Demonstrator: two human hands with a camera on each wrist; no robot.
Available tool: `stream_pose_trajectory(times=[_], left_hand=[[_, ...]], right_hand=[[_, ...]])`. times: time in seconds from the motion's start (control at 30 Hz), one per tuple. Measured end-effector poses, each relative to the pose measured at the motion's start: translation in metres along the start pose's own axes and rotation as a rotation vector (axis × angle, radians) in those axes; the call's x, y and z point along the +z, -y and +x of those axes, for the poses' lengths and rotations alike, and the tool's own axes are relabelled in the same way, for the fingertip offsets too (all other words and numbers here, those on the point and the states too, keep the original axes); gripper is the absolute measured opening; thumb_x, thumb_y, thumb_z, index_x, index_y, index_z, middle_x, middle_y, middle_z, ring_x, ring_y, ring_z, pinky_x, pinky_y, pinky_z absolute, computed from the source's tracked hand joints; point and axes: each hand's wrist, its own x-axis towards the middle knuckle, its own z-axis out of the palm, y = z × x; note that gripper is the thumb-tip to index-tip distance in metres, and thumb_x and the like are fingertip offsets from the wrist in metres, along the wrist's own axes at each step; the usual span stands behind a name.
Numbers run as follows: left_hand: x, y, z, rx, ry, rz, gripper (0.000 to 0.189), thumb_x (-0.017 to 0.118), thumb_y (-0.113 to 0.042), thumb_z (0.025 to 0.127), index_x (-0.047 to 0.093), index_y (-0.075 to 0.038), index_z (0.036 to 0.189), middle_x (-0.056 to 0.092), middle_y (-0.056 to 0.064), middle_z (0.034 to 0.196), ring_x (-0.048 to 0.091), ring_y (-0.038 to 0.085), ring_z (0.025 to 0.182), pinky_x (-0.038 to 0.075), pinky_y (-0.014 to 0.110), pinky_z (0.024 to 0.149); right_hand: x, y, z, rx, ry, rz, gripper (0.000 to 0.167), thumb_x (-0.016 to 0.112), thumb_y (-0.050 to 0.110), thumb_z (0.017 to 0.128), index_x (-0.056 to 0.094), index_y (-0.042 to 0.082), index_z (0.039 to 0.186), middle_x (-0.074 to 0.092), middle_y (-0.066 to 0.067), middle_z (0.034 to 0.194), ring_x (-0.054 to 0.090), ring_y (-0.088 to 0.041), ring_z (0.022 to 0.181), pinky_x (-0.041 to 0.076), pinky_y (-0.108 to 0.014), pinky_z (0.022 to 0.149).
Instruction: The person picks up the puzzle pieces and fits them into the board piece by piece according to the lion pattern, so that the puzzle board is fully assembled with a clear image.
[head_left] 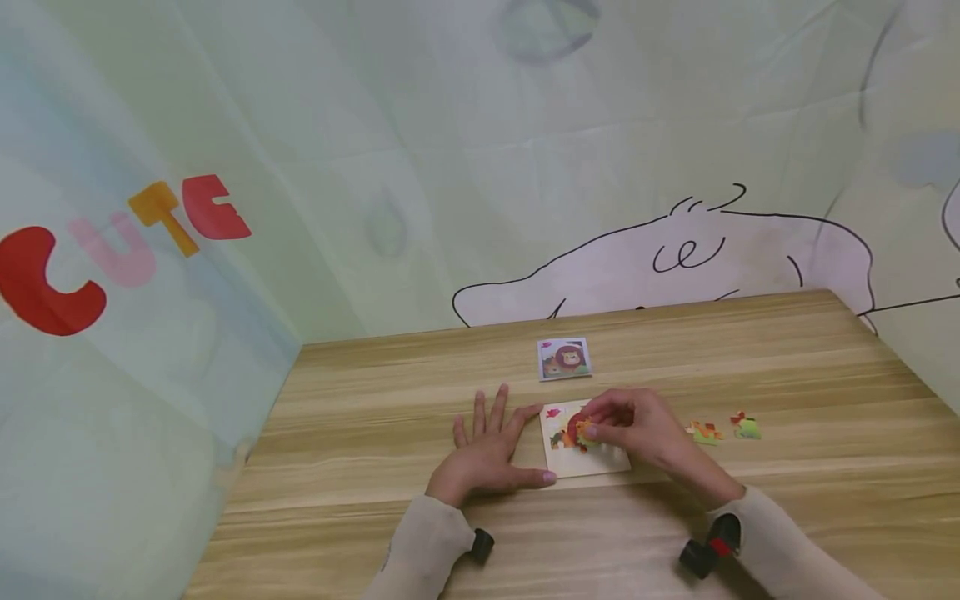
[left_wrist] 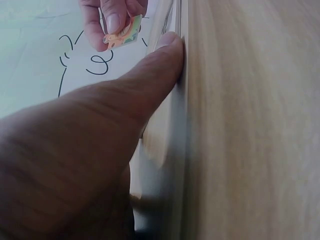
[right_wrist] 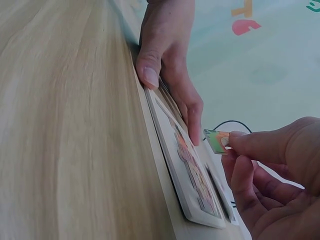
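Observation:
A square puzzle board (head_left: 600, 464) lies on the wooden table, with a few colourful pieces set in it. My left hand (head_left: 487, 457) is spread flat beside it, thumb and index fingertip right at the board's left edge. Above the board, my right hand (head_left: 637, 425) pinches a puzzle piece (right_wrist: 217, 141) between thumb and fingers. This piece, orange and green, is held up off the board in the right wrist view. In the left wrist view its printed face (left_wrist: 125, 36) shows beneath the fingertips.
Two loose puzzle pieces, one orange (head_left: 705, 432) and one green and red (head_left: 746, 427), lie right of the board. A square picture card (head_left: 564, 358) with a lion sits behind it. A printed cloth backdrop (head_left: 375, 150) hangs behind the table (head_left: 360, 383).

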Motion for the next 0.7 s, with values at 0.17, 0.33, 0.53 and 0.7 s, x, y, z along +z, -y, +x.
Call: stream_pose_trajectory(times=[0.17,0.33,0.53,0.7], left_hand=[[-0.001,-0.003,-0.002,-0.012,0.006,0.009,0.101,0.079,-0.071,0.085,0.023,-0.051,0.167,-0.02,0.006,0.182,-0.029,0.043,0.165,-0.015,0.08,0.125],[-0.005,-0.005,-0.005,-0.005,0.013,0.002,0.1,0.078,-0.073,0.085,0.024,-0.051,0.167,-0.019,0.007,0.183,-0.028,0.044,0.165,-0.014,0.081,0.125],[-0.006,-0.006,-0.006,0.007,0.004,-0.011,0.101,0.077,-0.075,0.084,0.026,-0.05,0.166,-0.017,0.009,0.183,-0.025,0.046,0.165,-0.012,0.082,0.124],[0.001,0.002,0.001,0.002,-0.001,0.003,0.102,0.076,-0.078,0.083,0.022,-0.054,0.166,-0.021,0.005,0.182,-0.03,0.042,0.165,-0.015,0.081,0.124]], right_hand=[[0.004,0.0,0.003,-0.028,0.032,0.017,0.017,0.085,0.014,0.093,0.081,0.009,0.109,0.08,-0.005,0.096,0.069,-0.016,0.085,0.057,-0.021,0.074],[0.01,0.0,0.004,-0.055,0.069,0.019,0.015,0.085,0.012,0.092,0.081,0.008,0.106,0.079,-0.006,0.093,0.069,-0.014,0.082,0.057,-0.021,0.074],[0.016,0.0,0.007,-0.059,0.132,0.006,0.012,0.085,0.012,0.092,0.081,0.008,0.103,0.08,-0.005,0.092,0.068,-0.012,0.079,0.055,-0.021,0.07],[0.021,0.0,0.009,-0.077,0.174,-0.006,0.012,0.086,0.012,0.09,0.081,0.007,0.101,0.081,-0.005,0.091,0.069,-0.011,0.079,0.055,-0.02,0.071]])
